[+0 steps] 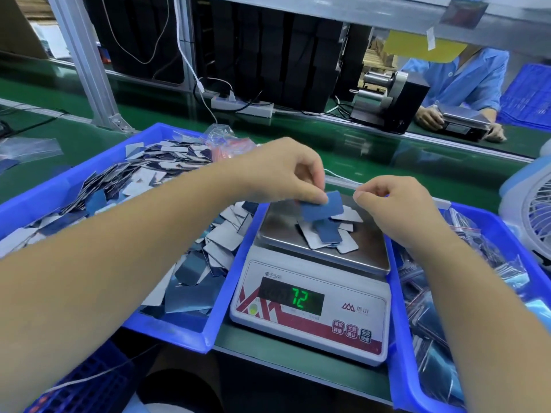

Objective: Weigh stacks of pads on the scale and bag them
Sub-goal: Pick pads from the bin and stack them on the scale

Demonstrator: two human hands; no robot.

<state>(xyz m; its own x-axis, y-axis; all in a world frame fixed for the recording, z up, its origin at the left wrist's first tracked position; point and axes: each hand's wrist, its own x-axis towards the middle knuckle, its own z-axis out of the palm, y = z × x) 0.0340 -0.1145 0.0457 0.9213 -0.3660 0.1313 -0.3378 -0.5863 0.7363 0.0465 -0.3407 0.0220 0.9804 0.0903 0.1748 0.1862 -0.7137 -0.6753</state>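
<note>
A white digital scale (310,308) stands between two blue bins, its green display reading 72. Several blue and grey pads (328,234) lie loose on its steel pan (280,231). My left hand (286,171) hovers over the pan and pinches a blue pad (320,206) between thumb and fingers. My right hand (393,204) is just right of it above the pan, fingers curled, thumb against forefinger; nothing shows in it. The left blue bin (179,329) holds a heap of loose pads (143,186).
The right blue bin (399,338) holds filled clear bags (441,308). A white fan (533,216) stands at far right. Behind runs a green conveyor belt (357,147), with a power strip (241,107), a tape dispenser (387,96) and another person in blue across it.
</note>
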